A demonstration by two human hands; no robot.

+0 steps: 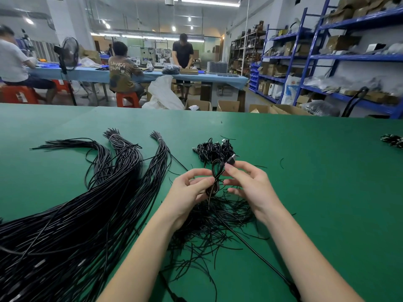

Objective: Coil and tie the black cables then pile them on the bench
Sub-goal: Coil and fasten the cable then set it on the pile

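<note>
A coiled black cable [216, 174] stands upright between my hands above the green bench [316, 192]. My left hand [188, 194] grips the coil's lower half. My right hand [248, 182] pinches the coil's upper side, with the cable's plug [231, 159] sticking up past its fingertips. A pile of tied coils [214, 150] lies just beyond my hands. Long bundles of straight black cables [87, 214] spread across the left of the bench. Loose thin black ties [218, 225] lie scattered under my wrists.
Another small black bundle [392, 140] sits at the bench's far right edge. Beyond the bench, people work at a blue table [218, 78], cardboard boxes [226, 105] stand on the floor, and blue shelving [327, 57] lines the right wall.
</note>
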